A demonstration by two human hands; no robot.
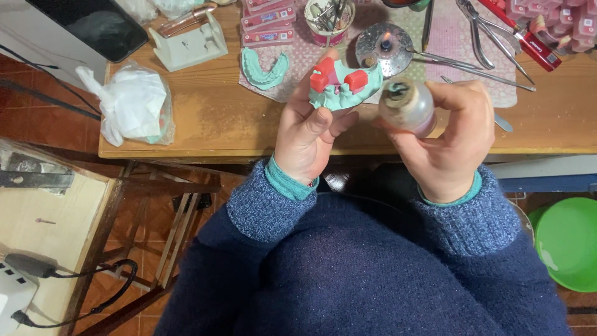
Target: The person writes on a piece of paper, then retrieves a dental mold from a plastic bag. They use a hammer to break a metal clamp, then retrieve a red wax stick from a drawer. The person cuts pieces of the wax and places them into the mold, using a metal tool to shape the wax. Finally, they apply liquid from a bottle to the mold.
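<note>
Over the wooden table (205, 118), the left hand (309, 134) grips a green dental cast (343, 90) bearing red wax blocks; the right hand (449, 134) clasps a small glass bottle (408, 106) beside it. Best keep both steady and level.

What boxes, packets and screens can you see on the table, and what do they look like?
Dark screen: far left corner, flat black rectangle, switched off.
Stacked pink packets: top middle, flat red-pink rectangles.
More pink packets: top right, piled.
Plastic bag: left edge of wooden table, white, knotted.
</note>
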